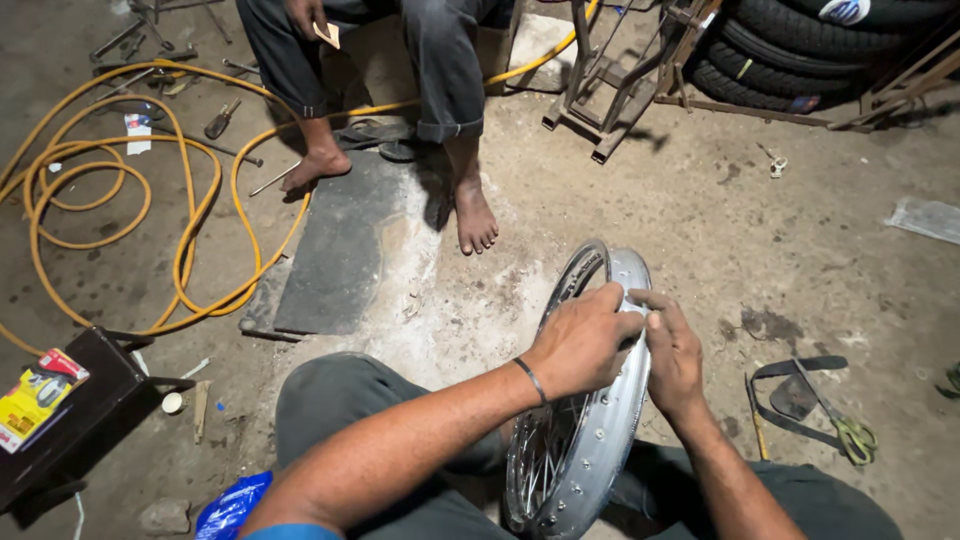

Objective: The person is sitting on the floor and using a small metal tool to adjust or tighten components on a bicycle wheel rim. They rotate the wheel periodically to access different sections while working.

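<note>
A chrome spoked wheel rim (590,420), shiny metal with a row of small holes along its band and thin wire spokes inside, stands upright on edge between the person's knees. The left hand (580,340) arches over the rim's upper edge, fingers curled tight so its grip is closed on the metal; a thin dark bangle circles that wrist. The right hand (672,355) sits just beside it, touching the same edge, fingers extended and pinched toward the left fingertips; whether anything small lies in that pinch cannot be told. Both forearms reach forward and converge at the top of the rim.

Beyond the grip, a second person's bare feet (473,215) rest on the dusty concrete floor (700,220) and a flat dark rubber mat (335,250). Far left of the grip coils a yellow hose (120,200). To the right of the grip lie green-handled scissors (845,425) over dark rubber strips. Stacked black tyres (810,45) sit well beyond.
</note>
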Tool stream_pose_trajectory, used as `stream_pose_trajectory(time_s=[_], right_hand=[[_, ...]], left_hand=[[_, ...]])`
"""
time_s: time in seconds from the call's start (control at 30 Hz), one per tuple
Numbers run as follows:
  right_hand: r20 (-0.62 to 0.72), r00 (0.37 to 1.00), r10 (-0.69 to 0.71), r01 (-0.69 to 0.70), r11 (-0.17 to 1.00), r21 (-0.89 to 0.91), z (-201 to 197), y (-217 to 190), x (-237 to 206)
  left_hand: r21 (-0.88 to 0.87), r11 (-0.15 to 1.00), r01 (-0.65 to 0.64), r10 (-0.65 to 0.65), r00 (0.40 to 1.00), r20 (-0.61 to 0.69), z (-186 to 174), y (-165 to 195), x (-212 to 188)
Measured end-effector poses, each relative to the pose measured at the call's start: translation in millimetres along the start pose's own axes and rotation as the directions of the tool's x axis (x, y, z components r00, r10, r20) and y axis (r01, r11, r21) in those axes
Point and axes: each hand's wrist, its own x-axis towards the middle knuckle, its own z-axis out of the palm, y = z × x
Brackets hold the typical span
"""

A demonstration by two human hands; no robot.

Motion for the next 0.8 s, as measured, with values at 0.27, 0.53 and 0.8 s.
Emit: stream_pose_trajectory(time_s=[0.27, 0.53, 0.8], right_hand=[[0.002, 0.999, -0.052, 0.052, 0.999, -0.01, 2, 2, 1], [0.005, 0.998, -0.07, 0.07, 0.998, -0.011, 3, 7, 1], [0.02, 0.998, -0.06, 0.06, 0.998, 0.014, 2, 9, 1]], left_hand=[[0.017, 1.0, -0.008, 0.008, 1.0, -0.018, 0, 6, -2], [0.079, 0.997, -0.002, -0.003, 0.998, 0.059, 4, 7, -4], [0.008, 0.994, 0.113, -0.113, 0.986, 0.124, 3, 1, 5]])
